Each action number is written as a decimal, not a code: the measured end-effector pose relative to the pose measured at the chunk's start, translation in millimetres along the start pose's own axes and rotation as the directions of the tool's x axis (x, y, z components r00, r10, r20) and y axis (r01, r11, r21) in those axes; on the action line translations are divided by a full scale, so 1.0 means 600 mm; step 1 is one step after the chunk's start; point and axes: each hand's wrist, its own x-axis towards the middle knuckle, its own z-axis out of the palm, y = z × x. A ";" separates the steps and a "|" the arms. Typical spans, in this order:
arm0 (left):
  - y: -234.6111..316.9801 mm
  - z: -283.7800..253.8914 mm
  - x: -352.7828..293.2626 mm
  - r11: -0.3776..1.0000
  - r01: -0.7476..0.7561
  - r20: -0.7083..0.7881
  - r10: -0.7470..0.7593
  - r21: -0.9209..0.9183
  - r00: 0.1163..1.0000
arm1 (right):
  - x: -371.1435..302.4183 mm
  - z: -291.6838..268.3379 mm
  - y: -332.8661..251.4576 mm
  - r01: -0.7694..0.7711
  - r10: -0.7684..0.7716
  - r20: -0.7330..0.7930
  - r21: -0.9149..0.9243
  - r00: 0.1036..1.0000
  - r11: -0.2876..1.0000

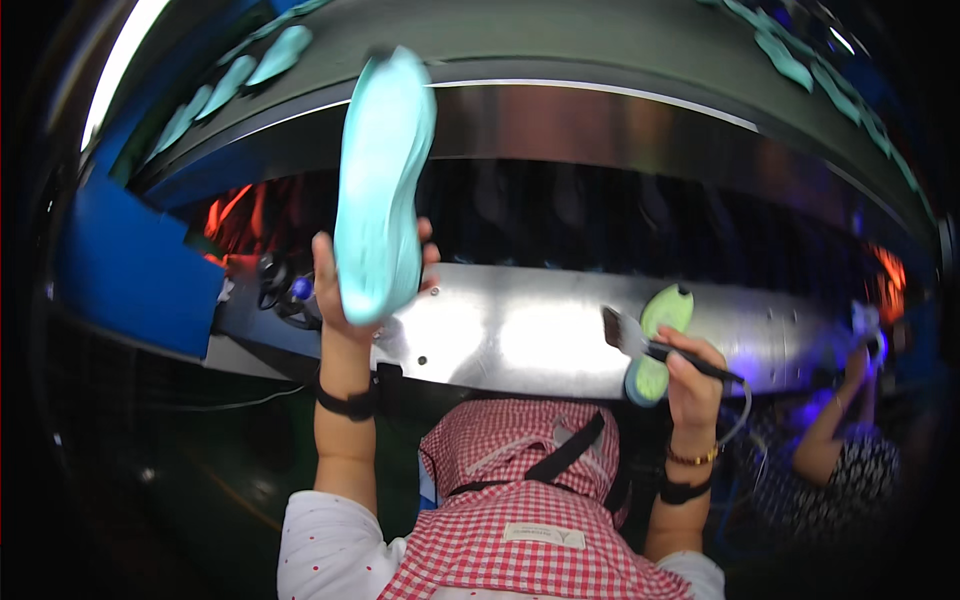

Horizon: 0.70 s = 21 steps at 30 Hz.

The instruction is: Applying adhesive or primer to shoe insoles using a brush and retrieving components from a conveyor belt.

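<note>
My left hand (335, 295) is raised and grips the lower end of a pale turquoise shoe sole (383, 185), which stands nearly upright above the metal ledge (520, 335). My right hand (695, 375) holds a black-handled brush (640, 345) with flat bristles pointing left. Behind the brush, a light green shoe sole (660, 340) is also in that hand, partly hidden by the fingers. Both wrists wear black bands, and the right wrist also has a beaded bracelet. A red checked apron (520, 520) covers my front.
A conveyor belt (560, 45) curves across the top with several turquoise soles (240, 75) on it at left and right. A blue panel (130, 270) stands at left. Another person's arm (835, 430) in a patterned sleeve works at the right.
</note>
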 end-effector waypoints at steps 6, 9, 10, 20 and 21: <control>-0.193 -0.077 -0.051 0.914 0.329 0.048 -0.327 -0.239 0.944 | 0.026 0.042 0.028 -0.092 0.107 0.160 -0.097 0.981 0.991; -0.242 -0.010 -0.041 0.864 0.338 -0.131 -0.410 -0.373 0.903 | 0.049 0.055 0.055 -0.156 0.194 0.152 -0.232 0.969 0.960; -0.252 -0.008 -0.040 0.835 0.393 -0.100 -0.461 -0.385 0.882 | 0.055 0.058 0.062 -0.152 0.185 0.160 -0.197 0.970 0.969; -0.307 -0.004 -0.021 0.981 0.162 -0.567 -0.191 -0.103 0.801 | 0.077 0.115 0.101 0.387 -0.159 0.382 -0.647 0.910 0.657; -0.304 -0.018 -0.019 0.982 0.144 -0.560 -0.186 -0.119 0.807 | 0.065 0.114 0.093 0.492 -0.185 0.486 -0.640 0.854 0.590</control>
